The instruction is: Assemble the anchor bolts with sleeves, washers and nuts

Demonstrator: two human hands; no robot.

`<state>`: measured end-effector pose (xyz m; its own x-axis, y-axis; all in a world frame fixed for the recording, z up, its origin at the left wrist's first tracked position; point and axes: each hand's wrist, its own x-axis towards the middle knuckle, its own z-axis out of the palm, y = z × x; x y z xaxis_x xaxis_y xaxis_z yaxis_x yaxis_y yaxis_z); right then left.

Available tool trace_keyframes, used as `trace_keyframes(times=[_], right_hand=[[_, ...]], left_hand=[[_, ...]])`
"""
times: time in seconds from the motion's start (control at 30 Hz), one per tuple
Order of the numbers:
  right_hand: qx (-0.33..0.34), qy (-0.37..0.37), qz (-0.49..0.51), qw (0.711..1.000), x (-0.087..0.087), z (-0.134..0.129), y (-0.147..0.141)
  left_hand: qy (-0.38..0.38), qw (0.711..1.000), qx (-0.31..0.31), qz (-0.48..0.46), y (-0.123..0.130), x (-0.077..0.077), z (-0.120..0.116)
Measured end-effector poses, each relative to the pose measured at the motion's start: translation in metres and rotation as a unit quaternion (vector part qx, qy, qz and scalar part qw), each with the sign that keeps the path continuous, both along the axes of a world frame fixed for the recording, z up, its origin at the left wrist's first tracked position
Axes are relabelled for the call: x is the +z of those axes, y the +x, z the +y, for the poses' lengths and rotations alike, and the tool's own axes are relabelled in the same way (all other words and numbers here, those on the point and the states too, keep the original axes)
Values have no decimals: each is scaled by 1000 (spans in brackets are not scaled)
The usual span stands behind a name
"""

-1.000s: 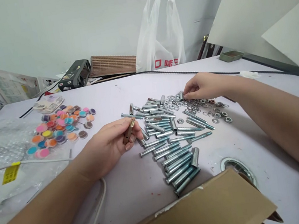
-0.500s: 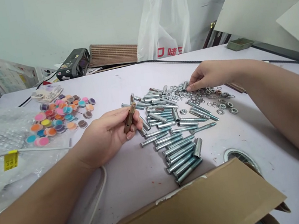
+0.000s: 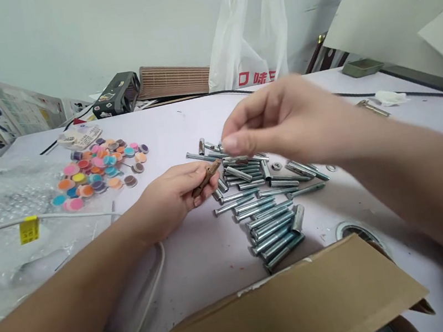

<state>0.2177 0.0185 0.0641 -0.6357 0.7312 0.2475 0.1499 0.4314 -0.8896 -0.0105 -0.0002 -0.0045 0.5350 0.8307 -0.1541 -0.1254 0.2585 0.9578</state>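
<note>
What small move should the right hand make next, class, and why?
Probably the right hand should ease towards the exposed threaded tip of the slim brown metal bolt. The left hand pinches the bolt's shank, leaving that tip free and pointing towards the right fingertips. Blur hides whether they hold anything.

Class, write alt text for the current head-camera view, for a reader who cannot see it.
A left hand holds a brown threaded metal piece beside silvery bolts on a pale table, while a blurred right hand hovers above them, its grip unclear. Colourful discs lie to the left; a cardboard box sits nearest the viewer.
</note>
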Motion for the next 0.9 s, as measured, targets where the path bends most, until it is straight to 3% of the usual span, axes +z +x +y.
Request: trace_keyframes(times=[0.13, 0.27, 0.5, 0.9], right_hand=[[27, -69, 45, 996, -18, -8, -28], [1, -96, 38, 995, -24, -3, -26], [63, -177, 118, 975, -37, 3, -22], [45, -33, 91, 994, -36, -6, -29]], left_hand=[[-6, 1000, 18, -12, 0, -1, 0], [-1, 999, 7, -33, 1, 1, 1], [-23, 999, 17, -33, 1, 2, 1], [13, 999, -5, -32, 0, 0, 4]])
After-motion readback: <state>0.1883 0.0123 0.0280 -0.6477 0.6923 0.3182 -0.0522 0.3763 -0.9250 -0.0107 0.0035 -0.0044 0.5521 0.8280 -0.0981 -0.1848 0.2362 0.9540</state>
